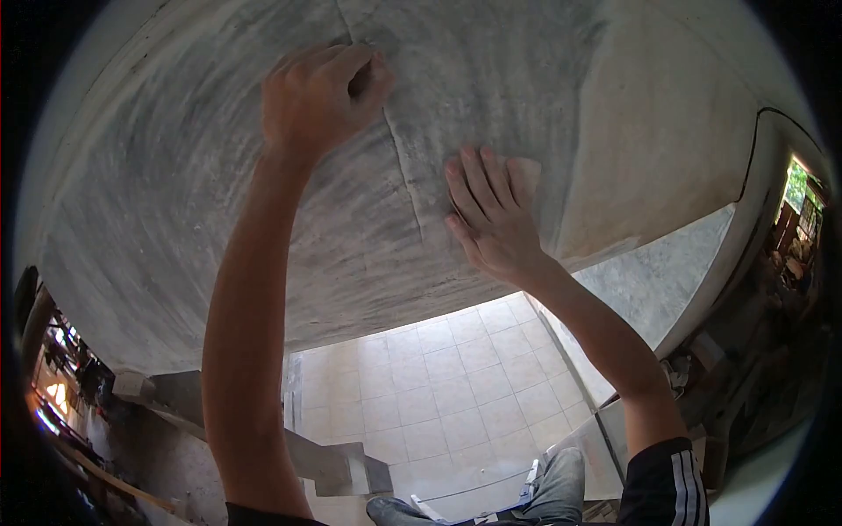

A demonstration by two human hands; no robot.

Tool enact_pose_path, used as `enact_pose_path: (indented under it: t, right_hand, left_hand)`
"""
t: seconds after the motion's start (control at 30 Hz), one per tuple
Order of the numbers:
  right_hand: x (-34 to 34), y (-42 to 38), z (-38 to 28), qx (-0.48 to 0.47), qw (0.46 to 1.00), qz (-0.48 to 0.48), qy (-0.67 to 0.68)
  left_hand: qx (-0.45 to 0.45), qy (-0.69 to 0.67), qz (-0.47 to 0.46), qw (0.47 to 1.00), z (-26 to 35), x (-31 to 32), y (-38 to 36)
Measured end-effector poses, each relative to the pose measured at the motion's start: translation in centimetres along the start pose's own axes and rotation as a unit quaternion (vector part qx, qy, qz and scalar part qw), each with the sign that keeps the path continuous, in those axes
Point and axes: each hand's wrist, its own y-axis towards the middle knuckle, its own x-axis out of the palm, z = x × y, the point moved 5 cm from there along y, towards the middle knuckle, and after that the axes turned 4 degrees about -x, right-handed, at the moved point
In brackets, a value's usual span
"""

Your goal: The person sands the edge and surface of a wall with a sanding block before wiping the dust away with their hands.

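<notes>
A large grey, streaky plastered surface [491, 79] fills the upper view, with a thin crack-like line [403, 167] across it. My left hand [320, 101] rests against it at the upper left, its fingers curled in and the thumb near the index finger. Whatever those fingers hold, if anything, is hidden. To the right of the line, my right hand [495, 215] lies flat with fingers extended. It presses a small pale sheet [528, 175] to the plaster; one corner shows beside the outer fingers, and the rest is covered.
A beige smooth section [662, 149] adjoins the grey plaster on the right. Light square floor tiles [447, 377] show far below, past the surface's lower edge. My jeans-clad leg [561, 486] is at the bottom. Clutter [794, 245] stands beyond an opening at right.
</notes>
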Motion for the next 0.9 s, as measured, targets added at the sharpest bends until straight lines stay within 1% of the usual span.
enact_pose_path:
  t: [0.1, 0.2, 0.23, 0.3, 0.37, 0.4, 0.5, 0.57, 0.6, 0.67, 0.7, 0.73, 0.77, 0.8, 0.83, 0.87, 0.9]
  right_hand:
    - [-0.9, 4.2, -0.3, 0.026, 0.999, 0.036, 0.032]
    - [-0.7, 7.0, -2.9, 0.086, 0.992, 0.08, 0.037]
    - [-0.2, 6.7, -3.9, 0.061, 0.995, 0.057, 0.052]
    - [1.1, 4.4, -7.5, 0.009, 0.997, 0.012, 0.079]
    - [3.0, 0.1, -10.8, -0.055, 0.994, -0.034, 0.088]
    - [3.5, -1.8, -11.3, -0.053, 0.993, -0.043, 0.101]
    - [3.8, -6.6, -12.1, -0.037, 0.986, -0.08, 0.142]
    - [3.4, -9.4, -11.9, -0.017, 0.98, -0.114, 0.162]
    - [3.2, -11.1, -11.8, 0.007, 0.971, -0.139, 0.194]
    - [2.7, -15.0, -11.5, 0.056, 0.948, -0.187, 0.253]
    - [2.3, -17.5, -11.4, 0.106, 0.924, -0.159, 0.33]
    - [2.3, -20.4, -11.5, 0.179, 0.891, -0.2, 0.366]
    - [2.1, -23.6, -11.7, 0.253, 0.846, -0.222, 0.414]
    - [1.9, -27.4, -12.3, 0.314, 0.817, -0.23, 0.424]
    - [2.6, -32.5, -13.3, 0.436, 0.728, -0.256, 0.464]
    - [3.3, -37.4, -14.8, 0.542, 0.598, -0.202, 0.556]
    - [3.9, -41.2, -15.5, 0.615, 0.509, -0.187, 0.573]
  left_hand:
    - [-0.022, -0.016, -0.009, 1.0, -0.5, 0.4, -0.2]
    - [-0.048, -0.031, -0.002, 0.998, -0.8, 0.4, -0.1]
    - [-0.049, -0.025, -0.008, 0.998, -0.8, 0.4, -0.1]
    - [-0.05, -0.014, -0.016, 0.999, -1.0, 0.5, -0.2]
    - [-0.037, -0.013, 0.004, 0.999, -1.1, 0.7, -0.2]
    - [-0.033, -0.015, 0.013, 0.999, -1.1, 0.8, -0.2]
    - [-0.042, 0.023, -0.046, 0.998, -1.2, 0.9, -0.6]
    - [-0.052, 0.006, -0.086, 0.995, -1.1, 0.7, -0.4]
    - [-0.058, -0.006, -0.105, 0.993, -1.0, 0.8, -0.2]
    - [-0.025, -0.021, -0.046, 0.998, -0.4, 0.4, 0.3]
    - [-0.009, -0.027, -0.015, 0.999, -0.1, 0.3, 0.4]
    - [-0.015, -0.021, -0.024, 0.999, -0.1, 0.4, 0.3]
    - [-0.021, -0.015, -0.032, 0.999, -0.2, 0.4, 0.1]
    - [-0.026, -0.007, -0.04, 0.999, -0.3, 0.5, 0.1]
    - [-0.03, -0.01, -0.039, 0.999, -0.4, 0.5, 0.1]
    - [-0.034, -0.015, -0.041, 0.998, -0.4, 0.6, 0.1]
    - [-0.041, -0.021, -0.045, 0.998, -0.4, 0.8, -0.1]
